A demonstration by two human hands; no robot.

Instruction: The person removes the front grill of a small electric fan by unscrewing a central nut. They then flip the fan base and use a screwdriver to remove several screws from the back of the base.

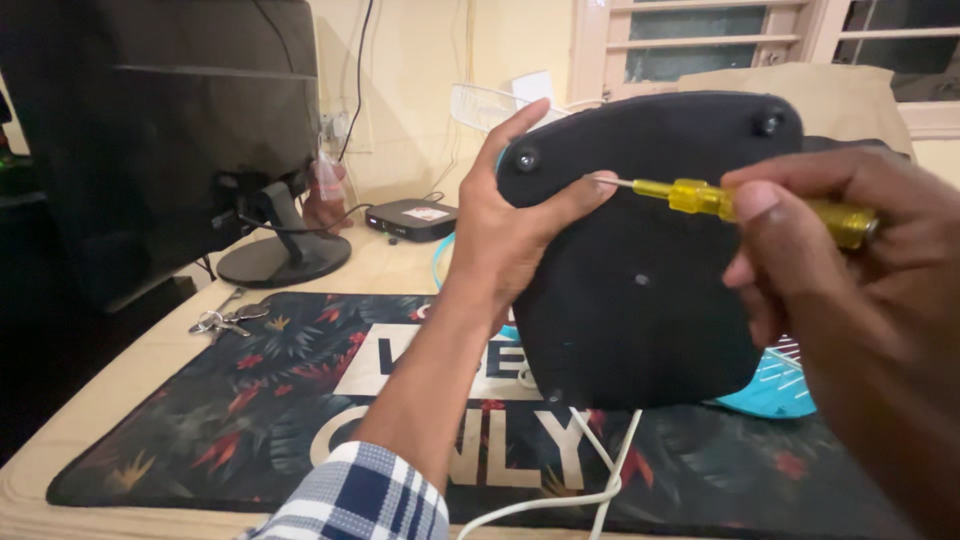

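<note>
Wooden desk [60, 440] under a floral dark mat [250, 400] fills my view. Taking the black base plate [650, 270] as landmark: far to its left stands a dark monitor [150, 130] on its round stand, with a bunch of keys [225, 320] lying at the mat's edge below it. A small black box [412, 218] sits nearer, left of the plate. My left hand [510, 225] clasps the plate's left rim, thumb pressed on its face, holding it upright above the mat. White cables [590, 470] trail beneath it. Right of centre, my right hand [850, 290] pinches a yellow screwdriver [740, 205], its tip touching the plate near my left thumb.
</note>
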